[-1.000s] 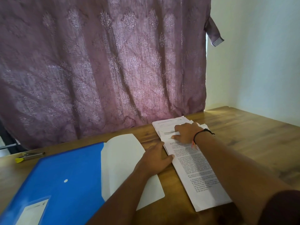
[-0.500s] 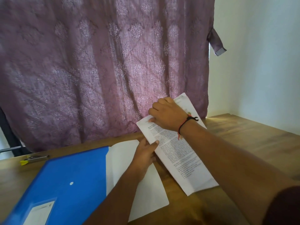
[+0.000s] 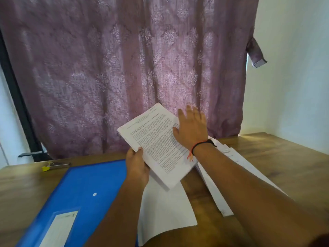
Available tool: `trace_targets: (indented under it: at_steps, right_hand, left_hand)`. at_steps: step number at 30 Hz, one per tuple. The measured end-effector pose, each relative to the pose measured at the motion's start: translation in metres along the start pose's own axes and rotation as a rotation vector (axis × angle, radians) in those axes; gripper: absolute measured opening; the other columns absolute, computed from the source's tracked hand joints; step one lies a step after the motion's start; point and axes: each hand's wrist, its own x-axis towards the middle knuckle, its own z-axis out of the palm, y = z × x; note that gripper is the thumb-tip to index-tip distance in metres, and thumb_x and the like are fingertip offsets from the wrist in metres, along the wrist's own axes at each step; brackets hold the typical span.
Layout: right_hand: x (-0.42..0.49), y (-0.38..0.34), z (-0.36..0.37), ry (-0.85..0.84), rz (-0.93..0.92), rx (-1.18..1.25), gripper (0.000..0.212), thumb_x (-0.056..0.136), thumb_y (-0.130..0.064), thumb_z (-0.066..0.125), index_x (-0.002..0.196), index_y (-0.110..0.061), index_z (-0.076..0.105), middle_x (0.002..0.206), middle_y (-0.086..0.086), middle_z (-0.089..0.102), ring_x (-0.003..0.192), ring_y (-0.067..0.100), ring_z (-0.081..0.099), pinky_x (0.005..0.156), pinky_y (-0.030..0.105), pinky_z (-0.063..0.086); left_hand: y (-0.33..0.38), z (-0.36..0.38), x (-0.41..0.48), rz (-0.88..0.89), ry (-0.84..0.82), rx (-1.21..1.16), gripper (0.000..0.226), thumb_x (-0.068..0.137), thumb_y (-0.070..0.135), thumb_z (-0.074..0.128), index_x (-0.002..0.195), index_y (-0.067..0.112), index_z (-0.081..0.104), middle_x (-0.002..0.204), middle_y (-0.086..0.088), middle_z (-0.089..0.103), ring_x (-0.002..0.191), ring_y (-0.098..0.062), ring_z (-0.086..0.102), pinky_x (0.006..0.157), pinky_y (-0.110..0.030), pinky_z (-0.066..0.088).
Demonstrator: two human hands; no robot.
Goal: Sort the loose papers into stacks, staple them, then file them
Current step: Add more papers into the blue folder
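A stack of printed papers [image 3: 156,139] is lifted off the table and tilted up. My left hand [image 3: 138,164] grips its lower left edge, thumb on top. My right hand [image 3: 192,129] lies flat on the stack's right side with its fingers straight. More white papers [image 3: 236,161] stay on the table under my right forearm. The open blue file folder [image 3: 80,193] lies at the left, with its white flap [image 3: 165,207] spread under my left arm. A stapler with a yellow end [image 3: 55,165] sits beyond the folder.
The wooden table [image 3: 284,154] runs to the right wall. A patterned purple curtain [image 3: 124,68] hangs right behind the table's far edge. A dark window frame [image 3: 19,104] stands at the left.
The top stack has come up off the table pile and moved left toward the folder. My left hand went from resting beside it to gripping its edge; my right hand's fingers straightened.
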Motion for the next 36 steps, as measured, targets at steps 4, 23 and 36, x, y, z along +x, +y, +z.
trace_targets:
  at_steps: [4,23,36]
  right_hand:
    - [-0.001,0.01,0.012,-0.4,0.337,0.357,0.065,0.089,-0.057,0.052,0.136,-0.012,0.047,0.132,0.01,0.058,0.116,0.033,0.057,0.095,0.042,0.047]
    - [-0.063,-0.012,0.084,-0.973,0.461,1.033,0.067,0.057,-0.027,0.079,0.118,-0.003,0.067,0.12,0.018,0.068,0.11,0.038,0.065,0.097,0.052,0.053]
    - [-0.073,-0.018,0.036,-0.806,0.238,0.653,0.041,0.092,-0.014,0.062,0.133,-0.009,0.057,0.129,0.013,0.062,0.112,0.029,0.059,0.087,0.029,0.045]
  left_hand:
    - [0.012,-0.021,0.006,-0.036,0.063,-0.011,0.025,0.106,0.019,0.049,0.126,0.018,0.065,0.116,-0.011,0.074,0.106,-0.034,0.07,0.091,-0.057,0.056]
    - [0.067,-0.08,0.009,-0.201,-0.094,0.66,0.026,0.098,0.017,0.066,0.121,0.008,0.069,0.119,-0.019,0.072,0.109,-0.034,0.07,0.097,-0.051,0.055]
    - [0.084,-0.104,-0.018,-0.214,-0.434,1.534,0.101,0.077,0.037,0.087,0.157,0.023,0.026,0.14,0.006,0.047,0.137,-0.022,0.044,0.114,-0.038,0.037]
